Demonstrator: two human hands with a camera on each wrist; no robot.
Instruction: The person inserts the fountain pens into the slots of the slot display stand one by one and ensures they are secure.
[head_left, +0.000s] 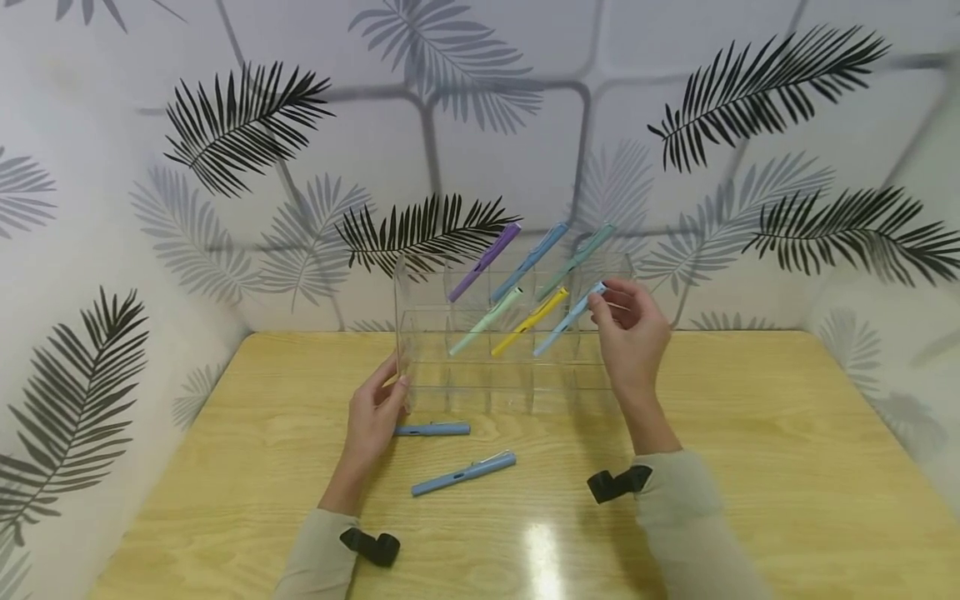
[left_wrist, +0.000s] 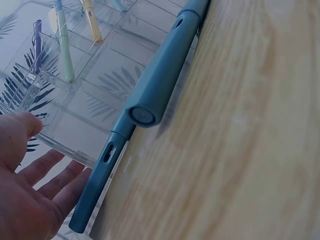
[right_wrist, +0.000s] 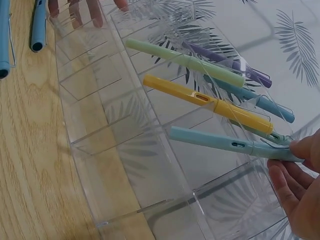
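A clear tiered pen stand (head_left: 510, 375) holds several pens leaning to the right. My right hand (head_left: 632, 333) pinches the upper end of a light blue pen (right_wrist: 215, 140), whose lower end sits in the middle tier. Beside it in that tier lean a yellow pen (head_left: 531, 322) and a pale green pen (head_left: 486, 322). Behind are a purple pen (head_left: 484, 262), a blue pen (head_left: 529, 262) and a green pen (head_left: 576, 262). My left hand (head_left: 375, 410) grips the stand's left side, thumb in front and fingers around its edge, as the left wrist view shows.
Two blue-grey pens lie on the wooden table (head_left: 247, 467) before the stand: the farther pen (head_left: 435, 429) beside my left hand, the nearer pen (head_left: 465, 473) at a slant. A leaf-patterned wall covering (head_left: 495, 167) rises behind the table.
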